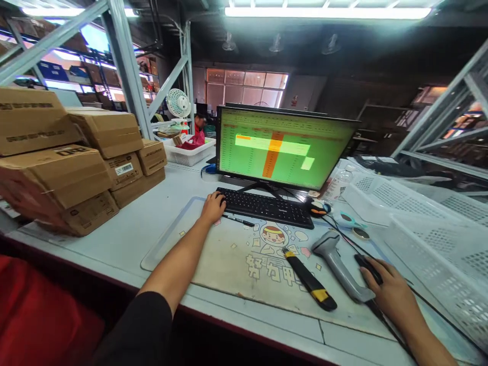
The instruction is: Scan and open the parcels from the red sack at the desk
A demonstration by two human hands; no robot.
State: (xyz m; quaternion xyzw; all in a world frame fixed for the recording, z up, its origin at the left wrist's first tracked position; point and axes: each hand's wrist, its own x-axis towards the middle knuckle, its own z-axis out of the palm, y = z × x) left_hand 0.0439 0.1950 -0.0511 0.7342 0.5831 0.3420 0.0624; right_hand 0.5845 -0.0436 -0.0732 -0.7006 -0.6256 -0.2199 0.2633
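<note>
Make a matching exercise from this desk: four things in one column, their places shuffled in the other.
Things
1. left hand
2. right hand
3. barcode scanner
4. cardboard boxes

Places
A. stacked at the left end of the desk
B. resting on the mouse
C. at the left edge of the keyboard
D. lying on the desk mat, between the utility knife and the mouse

Pairs: 1-C, 2-B, 3-D, 4-A
</note>
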